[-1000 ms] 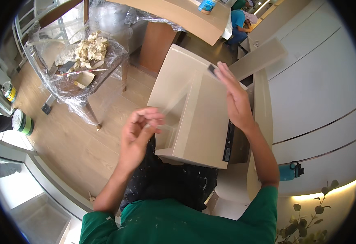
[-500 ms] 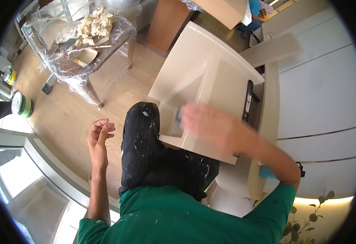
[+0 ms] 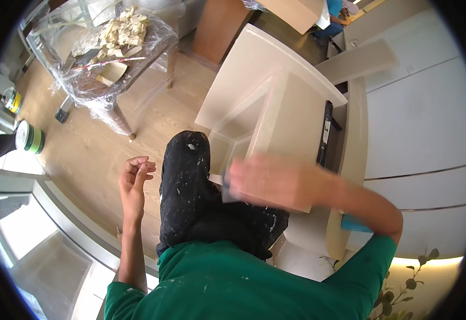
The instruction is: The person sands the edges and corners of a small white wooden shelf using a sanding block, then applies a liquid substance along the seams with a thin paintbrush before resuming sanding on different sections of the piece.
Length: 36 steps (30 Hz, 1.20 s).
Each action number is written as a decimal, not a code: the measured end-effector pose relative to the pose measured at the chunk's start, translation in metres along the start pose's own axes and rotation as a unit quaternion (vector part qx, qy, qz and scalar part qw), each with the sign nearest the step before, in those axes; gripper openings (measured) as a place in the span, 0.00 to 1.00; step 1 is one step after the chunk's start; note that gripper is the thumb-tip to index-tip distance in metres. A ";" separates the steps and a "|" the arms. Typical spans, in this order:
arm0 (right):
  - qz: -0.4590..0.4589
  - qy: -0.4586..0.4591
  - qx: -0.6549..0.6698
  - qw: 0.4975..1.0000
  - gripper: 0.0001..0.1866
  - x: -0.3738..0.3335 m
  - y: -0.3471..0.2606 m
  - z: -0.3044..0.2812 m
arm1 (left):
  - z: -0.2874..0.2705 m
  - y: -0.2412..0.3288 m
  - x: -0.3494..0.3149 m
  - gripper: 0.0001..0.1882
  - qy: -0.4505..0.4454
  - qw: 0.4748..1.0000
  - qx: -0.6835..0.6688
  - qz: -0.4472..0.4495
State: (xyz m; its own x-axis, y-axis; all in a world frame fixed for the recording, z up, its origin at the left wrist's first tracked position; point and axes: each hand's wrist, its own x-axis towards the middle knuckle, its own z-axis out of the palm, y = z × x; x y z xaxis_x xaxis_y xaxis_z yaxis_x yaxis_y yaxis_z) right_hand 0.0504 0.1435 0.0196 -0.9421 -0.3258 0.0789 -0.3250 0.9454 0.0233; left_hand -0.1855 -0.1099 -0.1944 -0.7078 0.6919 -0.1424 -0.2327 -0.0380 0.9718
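Observation:
My right hand [image 3: 275, 181] is blurred with motion and lies across the front of a beige wooden cabinet panel [image 3: 297, 122]. At its fingertips there is a small grey-blue pad [image 3: 225, 184], pressed against the panel's lower left edge. My left hand [image 3: 135, 178] hangs over the wooden floor [image 3: 94, 149] to the left of my raised knee in black, paint-flecked trousers [image 3: 187, 176]. Its fingers are loosely curled and hold nothing. The beige cabinet piece leans against white cupboard fronts [image 3: 419, 117].
A table wrapped in clear plastic [image 3: 105, 58] with pale scraps on it stands at the upper left. Rolls of tape [image 3: 29, 137] lie by the window sill at the left. Another person in blue [image 3: 333, 16] sits at the top. A plant [image 3: 403, 288] shows at the lower right.
My left hand has dropped from the cabinet down to beside my knee. My right hand has swept from the panel's upper right edge down to its lower left part.

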 end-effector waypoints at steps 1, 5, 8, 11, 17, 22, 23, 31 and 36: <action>0.032 0.017 -0.013 0.999 0.27 -0.003 0.025 0.002 | -0.001 0.001 -0.002 0.11 0.010 1.000 -0.003 -0.004; 0.031 0.001 -0.073 0.997 0.25 -0.006 0.021 0.010 | -0.005 0.000 0.000 0.10 0.008 1.000 0.004 0.002; -0.037 0.002 -0.028 0.999 0.23 0.001 -0.006 0.008 | -0.005 0.001 0.002 0.10 0.009 1.000 0.009 -0.002; 0.037 0.024 -0.017 0.999 0.25 -0.004 0.053 0.009 | -0.006 0.002 0.002 0.10 0.027 1.000 0.012 0.003; 0.086 0.009 -0.150 0.985 0.31 -0.006 0.081 0.011 | -0.010 0.002 0.001 0.10 0.003 0.999 0.042 0.012; 0.122 0.039 -0.137 0.982 0.27 -0.008 0.095 0.002 | -0.021 -0.011 -0.001 0.10 0.025 0.999 0.023 -0.005; 0.120 0.036 -0.151 0.981 0.27 -0.014 0.094 0.009 | -0.022 -0.010 0.000 0.10 0.020 1.000 0.021 -0.003; 0.154 0.046 -0.084 0.984 0.24 -0.007 0.080 0.001 | -0.018 -0.008 0.000 0.10 0.009 1.000 0.026 -0.006; -0.041 -0.012 0.140 0.989 0.18 0.009 -0.080 -0.009 | -0.004 -0.013 0.008 0.10 -0.038 0.999 0.009 0.004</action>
State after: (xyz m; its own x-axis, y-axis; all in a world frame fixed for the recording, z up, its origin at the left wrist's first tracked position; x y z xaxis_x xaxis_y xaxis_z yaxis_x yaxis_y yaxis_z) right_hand 0.0682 0.0652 0.0279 -0.9126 -0.4040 0.0634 -0.4065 0.8792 -0.2487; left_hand -0.1914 -0.1066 -0.2087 -0.6574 0.7438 -0.1208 -0.2149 -0.0314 0.9761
